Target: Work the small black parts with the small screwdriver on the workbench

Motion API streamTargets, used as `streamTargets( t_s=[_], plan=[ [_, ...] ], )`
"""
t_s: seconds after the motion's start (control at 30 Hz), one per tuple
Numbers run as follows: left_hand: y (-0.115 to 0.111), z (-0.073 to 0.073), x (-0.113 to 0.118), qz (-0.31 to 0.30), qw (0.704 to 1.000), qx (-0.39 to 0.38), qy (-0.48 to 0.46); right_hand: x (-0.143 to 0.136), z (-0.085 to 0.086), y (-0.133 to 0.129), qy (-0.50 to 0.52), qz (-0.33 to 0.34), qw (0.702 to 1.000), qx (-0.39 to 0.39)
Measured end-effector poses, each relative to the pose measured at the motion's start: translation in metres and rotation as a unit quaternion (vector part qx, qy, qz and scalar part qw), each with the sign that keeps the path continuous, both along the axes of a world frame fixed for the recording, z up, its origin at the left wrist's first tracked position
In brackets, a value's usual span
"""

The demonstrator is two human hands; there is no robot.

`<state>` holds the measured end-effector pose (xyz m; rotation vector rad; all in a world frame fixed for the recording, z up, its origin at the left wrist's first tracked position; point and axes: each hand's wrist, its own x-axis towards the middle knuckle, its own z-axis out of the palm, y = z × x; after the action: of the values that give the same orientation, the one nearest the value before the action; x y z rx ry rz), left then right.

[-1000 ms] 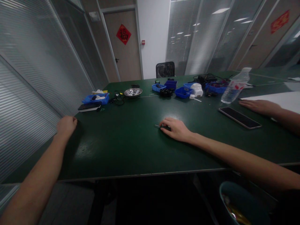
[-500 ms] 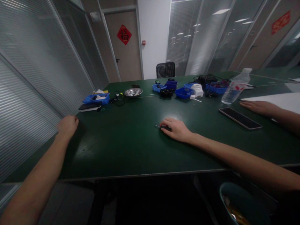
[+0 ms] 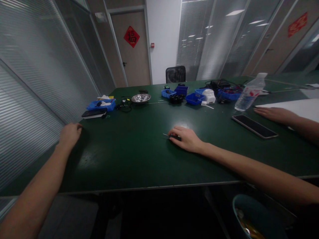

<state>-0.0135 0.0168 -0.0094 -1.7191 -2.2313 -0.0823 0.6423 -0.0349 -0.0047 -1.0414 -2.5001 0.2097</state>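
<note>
My right hand (image 3: 185, 138) rests on the green table (image 3: 129, 149), its fingers wrapped round a small dark-handled tool (image 3: 175, 137) with thin metal prongs pointing left. At the table's left edge lies my left hand (image 3: 70, 134), fingers curled in; whether anything is inside them is hidden. Beyond it sit a dark flat case (image 3: 94, 114) and a blue tray (image 3: 101, 104) with small items. A phone (image 3: 254, 126) lies to the right of my right hand.
Another person's hand (image 3: 275, 114) lies by white paper at the right, near a water bottle (image 3: 250, 93). Farther back are a metal bowl (image 3: 141, 98), blue bins (image 3: 195, 99), a white device (image 3: 209, 96) and cables. A bucket (image 3: 256, 215) stands below the table.
My left hand has shifted slightly left and its fingertips have moved a little. My right hand, still round the tool, sits almost where it was.
</note>
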Motion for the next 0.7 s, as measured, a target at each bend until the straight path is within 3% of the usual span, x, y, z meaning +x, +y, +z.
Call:
streamTargets(
  t_s=[0.7],
  plan=[
    [0.0007,0.0006,0.0017,-0.02,1.0,0.002,-0.012,-0.0009,-0.0006,-0.0002,-0.003,0.002,1.0,0.005]
  ],
)
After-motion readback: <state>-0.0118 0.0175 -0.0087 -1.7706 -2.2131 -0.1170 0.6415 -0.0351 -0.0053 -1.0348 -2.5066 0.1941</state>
